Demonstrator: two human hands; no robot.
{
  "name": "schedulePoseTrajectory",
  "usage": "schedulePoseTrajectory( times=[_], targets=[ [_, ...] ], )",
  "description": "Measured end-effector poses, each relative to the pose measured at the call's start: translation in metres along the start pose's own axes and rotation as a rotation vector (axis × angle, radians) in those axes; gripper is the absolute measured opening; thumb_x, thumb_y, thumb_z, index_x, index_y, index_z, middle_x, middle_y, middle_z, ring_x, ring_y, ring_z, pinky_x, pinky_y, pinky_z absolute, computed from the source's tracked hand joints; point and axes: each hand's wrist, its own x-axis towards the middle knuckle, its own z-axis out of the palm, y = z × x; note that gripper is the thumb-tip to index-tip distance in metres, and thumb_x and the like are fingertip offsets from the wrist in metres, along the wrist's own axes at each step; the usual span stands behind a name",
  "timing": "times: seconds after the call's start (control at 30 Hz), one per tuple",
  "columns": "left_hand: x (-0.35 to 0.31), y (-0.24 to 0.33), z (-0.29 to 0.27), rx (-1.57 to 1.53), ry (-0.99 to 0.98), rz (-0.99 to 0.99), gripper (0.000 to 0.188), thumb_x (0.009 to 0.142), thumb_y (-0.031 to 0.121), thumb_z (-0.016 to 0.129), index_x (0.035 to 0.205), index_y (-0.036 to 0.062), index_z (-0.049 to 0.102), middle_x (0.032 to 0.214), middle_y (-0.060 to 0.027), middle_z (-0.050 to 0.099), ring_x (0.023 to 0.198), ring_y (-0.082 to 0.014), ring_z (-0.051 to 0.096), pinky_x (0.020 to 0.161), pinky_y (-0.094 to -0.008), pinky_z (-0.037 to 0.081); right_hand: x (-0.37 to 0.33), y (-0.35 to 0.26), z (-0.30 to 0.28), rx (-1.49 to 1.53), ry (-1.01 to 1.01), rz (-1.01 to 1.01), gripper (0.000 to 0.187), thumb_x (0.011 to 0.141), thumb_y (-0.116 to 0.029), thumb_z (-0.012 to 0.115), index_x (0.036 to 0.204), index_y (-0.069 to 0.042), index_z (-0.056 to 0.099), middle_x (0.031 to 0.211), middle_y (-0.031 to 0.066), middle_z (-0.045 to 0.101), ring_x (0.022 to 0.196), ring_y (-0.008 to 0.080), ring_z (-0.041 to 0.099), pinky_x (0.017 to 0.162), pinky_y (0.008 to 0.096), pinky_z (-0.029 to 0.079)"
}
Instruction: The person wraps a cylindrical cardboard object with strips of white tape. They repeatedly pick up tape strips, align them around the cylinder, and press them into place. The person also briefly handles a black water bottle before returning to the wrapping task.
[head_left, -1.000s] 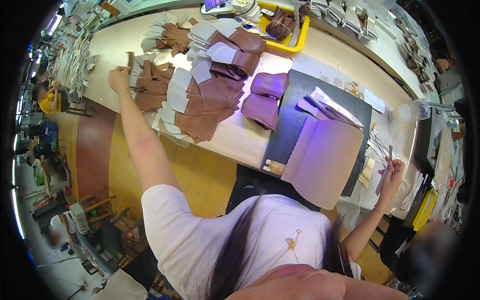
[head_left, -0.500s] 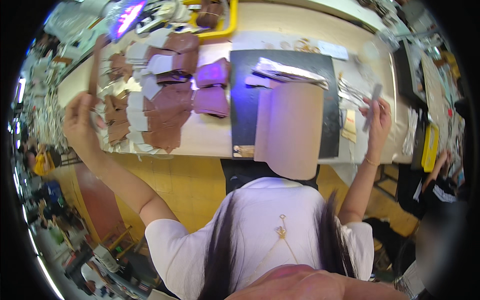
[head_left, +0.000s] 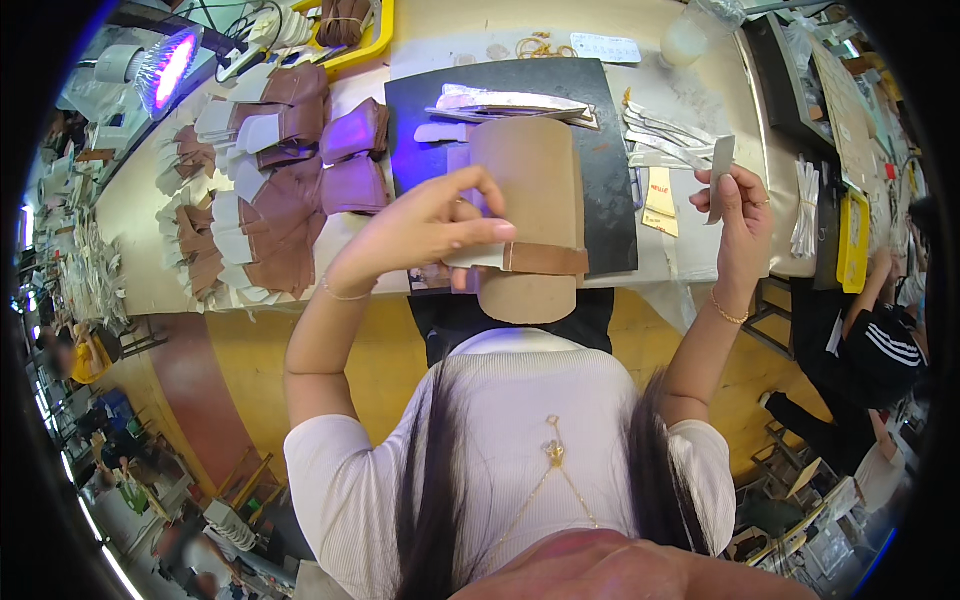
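My left hand (head_left: pixel 425 228) is over the near part of a beige curved form (head_left: pixel 528 170), thumb and fingers closed on the white end of a brown strip (head_left: pixel 548 260). The strip's brown part lies across the form's surface. Off to the right, my right hand (head_left: pixel 742 208) pinches a flat grey-white strip (head_left: pixel 721 165) that stands up from the fingers. The form rests on a black board (head_left: pixel 610 205) and overhangs the table's near edge. Behind it lies a stack of whitish strips (head_left: pixel 510 104).
Fanned stacks of brown pieces with white ends (head_left: pixel 282 225) cover the left of the table, beside purple-lit brown piles (head_left: pixel 354 185). A lit lamp (head_left: pixel 170 70) and a yellow basket (head_left: pixel 378 45) stand behind. Pale strips (head_left: pixel 665 135) and a yellow card (head_left: pixel 659 203) lie right.
My left hand has come from the far-left stacks to the form, bringing the brown strip onto it. My right hand still holds the grey-white strip. The view has shifted slightly.
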Motion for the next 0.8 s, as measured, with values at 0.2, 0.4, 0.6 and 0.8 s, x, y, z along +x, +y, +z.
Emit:
schedulePoseTrajectory(
  times=[0.2,0.4,0.6,0.8],
  targets=[
    [-0.014,-0.037,-0.008,-0.235,0.053,-0.015,0.03,0.079,0.003,0.069,0.105,-0.0049,0.057,0.076,-0.0095,0.067,0.058,-0.0123,0.064,0.046,-0.0199,0.047,-0.015,-0.028,0.034,0.069,-0.345,0.169,0.008,0.085,-0.008,0.066,0.087,-0.001,0.065,0.072,0.0045,0.065,0.053,0.0046,0.054,0.046,0.0161,0.041],
    [-0.015,-0.047,0.01,-0.315,0.107,0.082,0.019,0.083,0.0,0.063,0.101,-0.0067,0.063,0.076,-0.0121,0.067,0.062,-0.0149,0.067,0.051,-0.0214,0.053,-0.023,-0.058,0.082,-0.048,-0.78,0.477,0.015,0.083,-0.014,0.069,0.084,0.0,0.064,0.062,0.0012,0.061,0.047,0.0036,0.052,0.042,0.017,0.04],
    [-0.017,-0.048,0.012,-0.413,0.134,0.023,0.035,0.097,0.019,0.046,0.109,-0.0106,0.06,0.086,-0.0215,0.067,0.074,-0.0241,0.07,0.065,-0.0267,0.059,-0.018,-0.064,0.098,-0.152,-0.873,0.463,0.017,0.083,-0.016,0.068,0.081,0.001,0.065,0.058,0.0022,0.061,0.044,0.0048,0.053,0.042,0.0185,0.04],
    [-0.019,-0.049,0.014,-0.43,0.157,0.049,0.05,0.099,0.03,0.039,0.11,-0.0158,0.056,0.087,-0.0258,0.066,0.074,-0.026,0.07,0.065,-0.0265,0.058,-0.019,-0.064,0.107,-0.227,-0.89,0.415,0.018,0.082,-0.017,0.068,0.08,0.001,0.065,0.054,0.0037,0.06,0.043,0.0071,0.056,0.042,0.0198,0.042]
  ],
)
